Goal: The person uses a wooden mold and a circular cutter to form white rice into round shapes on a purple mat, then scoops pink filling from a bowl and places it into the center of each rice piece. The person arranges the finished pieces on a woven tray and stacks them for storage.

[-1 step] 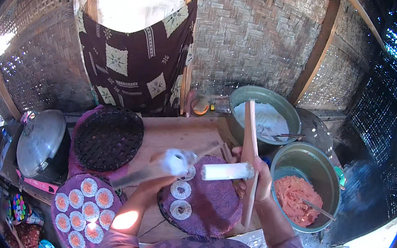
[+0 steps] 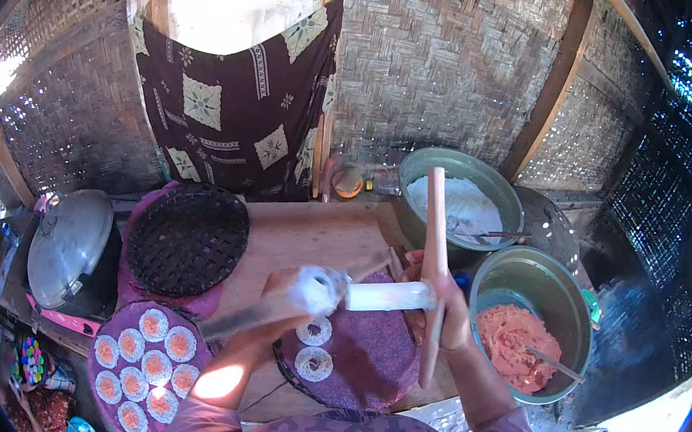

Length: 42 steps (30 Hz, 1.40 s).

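Note:
My left hand (image 2: pixel 281 283) is closed round a flat wooden board (image 2: pixel 251 314), blurred by motion, which carries a short white-coated tube (image 2: pixel 317 291). My right hand (image 2: pixel 455 316) grips a long wooden crossbar (image 2: pixel 437 217); a white cylinder (image 2: pixel 388 297) sticks out from it toward the tube. The cylinder's tip is at the tube's edge; whether it is inside, I cannot tell. Both are held above a round purple mat on a woven tray (image 2: pixel 374 354). Two white lacy rings (image 2: pixel 313 364) show on the mat's left side.
Left, a second purple mat (image 2: pixel 110 330) bears several white rounds with orange centres. Behind it lie a black woven tray (image 2: pixel 188 237) and a lidded pot (image 2: pixel 73 246). Right, one green basin (image 2: pixel 415 160) holds white dough or flour, another (image 2: pixel 575 324) pink paste and a spoon.
The white cylinder and the tube have come together, the tube moving right and the cylinder slightly left. A third ring near the tube is now hidden.

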Tool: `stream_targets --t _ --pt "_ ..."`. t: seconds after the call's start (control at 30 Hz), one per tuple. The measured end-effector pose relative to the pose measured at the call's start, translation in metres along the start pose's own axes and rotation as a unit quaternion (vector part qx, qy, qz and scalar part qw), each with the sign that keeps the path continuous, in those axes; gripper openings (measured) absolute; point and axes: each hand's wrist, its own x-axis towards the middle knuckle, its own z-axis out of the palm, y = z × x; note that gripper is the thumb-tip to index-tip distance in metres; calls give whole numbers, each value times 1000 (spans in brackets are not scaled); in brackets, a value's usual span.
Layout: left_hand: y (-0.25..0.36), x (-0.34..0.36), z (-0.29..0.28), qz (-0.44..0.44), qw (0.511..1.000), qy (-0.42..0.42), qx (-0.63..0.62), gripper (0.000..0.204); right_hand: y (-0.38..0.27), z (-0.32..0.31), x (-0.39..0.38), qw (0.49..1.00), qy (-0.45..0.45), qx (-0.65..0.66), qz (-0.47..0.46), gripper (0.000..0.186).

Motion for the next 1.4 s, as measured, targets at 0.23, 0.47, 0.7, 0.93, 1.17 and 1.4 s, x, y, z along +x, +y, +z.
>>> stream_targets --t 0.23,0.47,0.7,0.93,1.17,1.4 --pt "59 2 9 52 981 -151 107 31 -47 13 6 863 -212 -445 -113 84" --pt "84 0 33 -27 944 -327 35 61 -10 9 22 845 -322 -405 -134 81" --pt "79 22 -4 -103 951 -291 -17 63 24 -64 51 848 -383 -47 364 93" --pt "79 87 -58 28 718 96 -688 87 19 -65 89 838 -407 79 356 97" --pt "-58 111 -9 -157 545 298 -768 51 59 -57 148 789 -299 -88 530 90" --pt "-142 84 17 -85 526 329 -780 46 93 -42 168 790 -290 -210 497 73"
